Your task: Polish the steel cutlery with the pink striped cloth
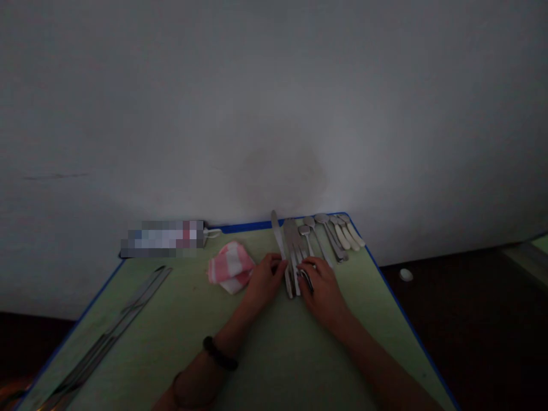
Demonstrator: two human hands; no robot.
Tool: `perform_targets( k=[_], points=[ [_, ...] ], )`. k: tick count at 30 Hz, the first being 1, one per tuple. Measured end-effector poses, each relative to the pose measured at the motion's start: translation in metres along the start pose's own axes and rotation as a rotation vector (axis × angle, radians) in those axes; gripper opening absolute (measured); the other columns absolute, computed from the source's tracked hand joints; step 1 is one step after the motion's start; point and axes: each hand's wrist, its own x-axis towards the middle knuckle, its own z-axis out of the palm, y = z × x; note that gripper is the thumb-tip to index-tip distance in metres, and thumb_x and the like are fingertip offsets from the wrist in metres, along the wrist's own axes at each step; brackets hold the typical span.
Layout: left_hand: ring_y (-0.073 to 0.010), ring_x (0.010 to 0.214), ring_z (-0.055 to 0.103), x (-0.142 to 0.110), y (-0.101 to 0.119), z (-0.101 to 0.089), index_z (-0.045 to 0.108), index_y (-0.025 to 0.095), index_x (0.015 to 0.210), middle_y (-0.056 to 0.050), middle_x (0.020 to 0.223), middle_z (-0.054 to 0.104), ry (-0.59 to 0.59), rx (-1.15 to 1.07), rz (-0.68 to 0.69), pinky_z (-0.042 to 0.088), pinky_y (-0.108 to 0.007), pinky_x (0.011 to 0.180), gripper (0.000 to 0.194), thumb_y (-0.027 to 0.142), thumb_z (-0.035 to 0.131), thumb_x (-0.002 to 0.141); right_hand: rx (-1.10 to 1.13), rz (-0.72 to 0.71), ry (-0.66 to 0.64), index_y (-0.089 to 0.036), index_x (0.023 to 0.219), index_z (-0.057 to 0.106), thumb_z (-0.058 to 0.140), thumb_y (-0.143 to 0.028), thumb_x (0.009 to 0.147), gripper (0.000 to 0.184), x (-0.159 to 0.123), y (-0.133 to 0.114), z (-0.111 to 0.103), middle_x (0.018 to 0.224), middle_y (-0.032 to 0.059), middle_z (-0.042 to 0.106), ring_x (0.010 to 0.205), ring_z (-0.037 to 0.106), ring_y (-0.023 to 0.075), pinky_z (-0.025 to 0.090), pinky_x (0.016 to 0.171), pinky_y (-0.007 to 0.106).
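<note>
Several forks (pixel 293 234) lie side by side near the far edge of the table, tines pointing to the wall. Along their left side lies a table knife (pixel 277 228), its blade tilted left. My left hand (pixel 269 277) has its fingers bent, with the tips against the knife's handle. Across the group, my right hand (pixel 323 288) curls its fingers round the fork handles from the right. Some handles are hidden under its fingers. Just right of the forks are a small spoon (pixel 305 230) and a longer spoon (pixel 309 221).
Further right lie more spoons (pixel 322 218) and white-handled spoons (pixel 351 233). A pink-and-white cloth (pixel 232 268) sits left of my hands. Long metal skewer-like pieces (pixel 128 311) lie on the table's (pixel 184 319) left side. A blurred box (pixel 162 240) stands at the back left, against the wall (pixel 274 114).
</note>
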Motion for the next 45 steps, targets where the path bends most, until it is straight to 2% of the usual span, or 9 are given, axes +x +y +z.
perform_targets(
  k=[3,5,15,21,27,39,45],
  points=[
    [-0.0199,0.077,0.066,-0.001,0.001,0.0,0.035,0.012,0.121,-0.006,0.079,0.069,0.005,-0.011,0.013,0.049,-0.031,0.072,0.038,0.033,0.043,0.091,-0.025,0.018,-0.026,-0.019,0.109,0.058,0.047,-0.019,0.085,0.026,-0.001,-0.001,-0.002,0.112,0.0108,0.055,0.107,0.049,0.0239,0.042,0.093,0.043],
    [-0.0199,0.075,0.065,-0.002,0.001,0.001,0.031,0.011,0.125,-0.004,0.075,0.067,0.015,-0.008,0.038,0.049,-0.032,0.071,0.042,0.032,0.042,0.091,-0.036,0.026,-0.041,-0.02,0.108,0.059,0.048,-0.019,0.085,0.025,-0.001,-0.001,-0.003,0.112,0.0103,0.055,0.107,0.049,0.0239,0.041,0.093,0.043],
    [-0.0198,0.07,0.065,0.0,-0.011,0.008,0.039,0.014,0.12,-0.003,0.074,0.066,0.014,-0.041,0.098,0.049,-0.031,0.066,0.034,0.03,0.04,0.09,-0.052,0.055,-0.098,-0.02,0.108,0.058,0.048,-0.019,0.085,0.025,0.0,-0.002,-0.003,0.112,0.0092,0.055,0.108,0.047,0.0231,0.04,0.094,0.042],
    [-0.0199,0.078,0.066,0.0,-0.012,0.009,0.042,0.016,0.116,-0.004,0.08,0.068,0.009,-0.047,0.11,0.05,-0.032,0.072,0.029,0.029,0.041,0.09,-0.047,0.049,-0.098,-0.019,0.111,0.056,0.049,-0.02,0.085,0.027,0.001,-0.001,-0.003,0.114,0.0094,0.055,0.11,0.046,0.0229,0.039,0.095,0.041],
    [-0.0188,0.073,0.066,0.0,-0.012,0.009,0.044,0.017,0.112,-0.005,0.081,0.07,0.012,-0.061,0.112,0.05,-0.031,0.068,0.026,0.03,0.041,0.09,-0.063,0.044,-0.122,-0.019,0.112,0.055,0.05,-0.02,0.084,0.028,0.0,0.001,-0.003,0.115,0.0092,0.054,0.11,0.045,0.0229,0.038,0.095,0.041],
    [-0.0191,0.078,0.067,0.0,-0.015,0.011,0.048,0.018,0.108,-0.006,0.085,0.071,0.024,-0.043,0.137,0.051,-0.031,0.072,0.023,0.031,0.041,0.091,-0.047,0.039,-0.147,-0.02,0.112,0.055,0.051,-0.022,0.084,0.028,0.0,0.002,-0.005,0.116,0.0091,0.054,0.111,0.045,0.0234,0.038,0.095,0.042],
    [-0.0202,0.086,0.067,0.0,-0.015,0.01,0.052,0.019,0.109,-0.007,0.095,0.07,0.022,0.012,0.157,0.051,-0.032,0.075,0.024,0.032,0.042,0.091,-0.058,0.035,-0.149,-0.02,0.112,0.055,0.052,-0.022,0.084,0.029,0.0,0.003,-0.005,0.117,0.0088,0.053,0.111,0.045,0.024,0.038,0.095,0.043]
  ],
)
